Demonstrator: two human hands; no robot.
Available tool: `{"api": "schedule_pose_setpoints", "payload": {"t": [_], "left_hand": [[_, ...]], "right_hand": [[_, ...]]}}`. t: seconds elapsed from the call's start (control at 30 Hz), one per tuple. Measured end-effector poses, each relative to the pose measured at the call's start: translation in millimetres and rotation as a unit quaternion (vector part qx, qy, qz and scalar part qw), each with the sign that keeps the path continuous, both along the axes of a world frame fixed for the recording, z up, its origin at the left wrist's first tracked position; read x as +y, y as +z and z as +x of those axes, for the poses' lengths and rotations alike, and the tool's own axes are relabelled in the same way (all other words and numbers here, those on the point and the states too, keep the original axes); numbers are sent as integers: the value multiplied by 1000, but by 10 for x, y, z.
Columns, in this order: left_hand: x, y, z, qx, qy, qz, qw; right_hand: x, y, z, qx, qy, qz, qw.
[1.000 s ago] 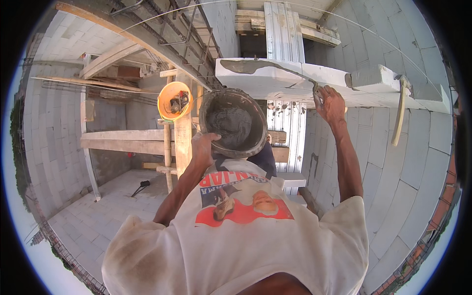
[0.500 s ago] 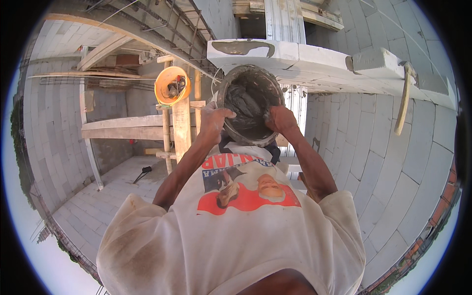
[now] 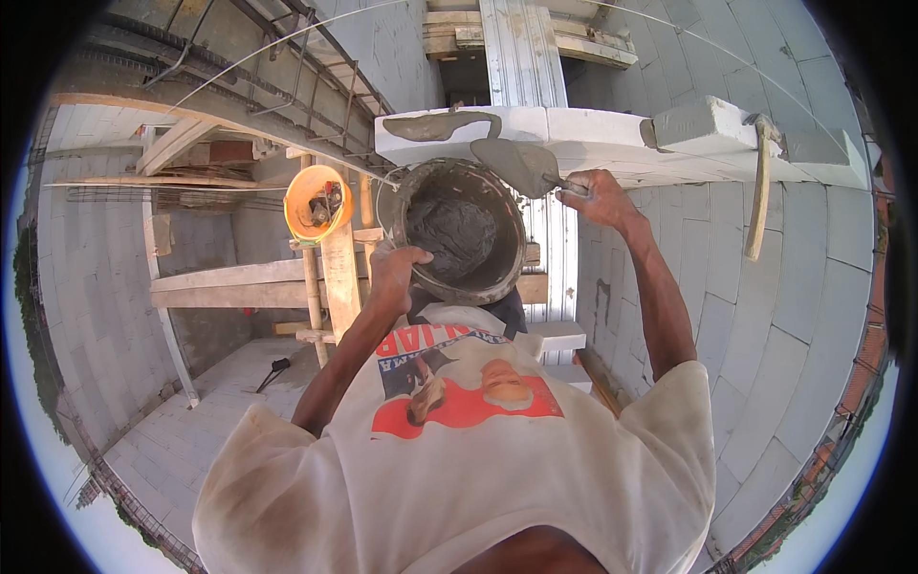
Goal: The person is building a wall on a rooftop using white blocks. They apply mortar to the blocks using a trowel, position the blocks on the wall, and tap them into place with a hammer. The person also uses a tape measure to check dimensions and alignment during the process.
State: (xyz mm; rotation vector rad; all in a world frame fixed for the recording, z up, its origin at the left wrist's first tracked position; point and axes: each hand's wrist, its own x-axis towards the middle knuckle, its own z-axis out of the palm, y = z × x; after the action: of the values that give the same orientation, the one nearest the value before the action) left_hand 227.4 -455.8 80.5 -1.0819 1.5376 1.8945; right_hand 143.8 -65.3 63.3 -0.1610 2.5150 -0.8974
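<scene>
A dark bucket (image 3: 512, 253) of wet grey mortar (image 3: 449, 230) is held in front of my body. My left hand (image 3: 390, 275) grips its left rim, thumb over the edge. In my right hand (image 3: 598, 199) is the handle of a trowel (image 3: 516, 165), its blade coated with grey mortar. The blade is above the bucket's far right rim, close to the front face of a white block wall (image 3: 593, 129). A patch of mortar (image 3: 435, 125) lies on the wall top at its left end.
A hammer (image 3: 762, 191) with a wooden handle hangs over the wall at the right, beside a raised block (image 3: 703, 126). To the left, a yellow bucket (image 3: 318, 203) with tools stands by wooden scaffolding (image 3: 341, 277). Steel rebar (image 3: 287, 57) and a taut string (image 3: 277, 40) run across the far left.
My right hand has come out of the bucket, moving up and right with the loaded trowel. The bucket shifted slightly down and left in view, my left hand still on its rim.
</scene>
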Motion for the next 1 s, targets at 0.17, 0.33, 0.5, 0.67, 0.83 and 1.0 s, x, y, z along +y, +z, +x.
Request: {"api": "schedule_pose_setpoints", "payload": {"t": [0.17, 0.33, 0.5, 0.67, 0.83, 1.0], "left_hand": [[-27, 44, 19, 0, 1, 28, 1000], [-104, -10, 91, 2, -10, 18, 1000], [-88, 46, 90, 10, -13, 41, 999], [-36, -136, 70, -5, -37, 37, 999], [128, 1, -40, 39, -78, 34, 996], [206, 56, -110, 41, -114, 16, 992]], "right_hand": [[218, 292, -485, 145, 38, 214, 965], [677, 25, -480, 304, 70, 376, 873], [868, 181, 156, 329, -36, 415, 848], [200, 181, 843, 215, -14, 260, 941], [-750, -344, 1142, 61, 63, 307, 948], [-1102, -508, 1116, -91, 14, 189, 978]]}}
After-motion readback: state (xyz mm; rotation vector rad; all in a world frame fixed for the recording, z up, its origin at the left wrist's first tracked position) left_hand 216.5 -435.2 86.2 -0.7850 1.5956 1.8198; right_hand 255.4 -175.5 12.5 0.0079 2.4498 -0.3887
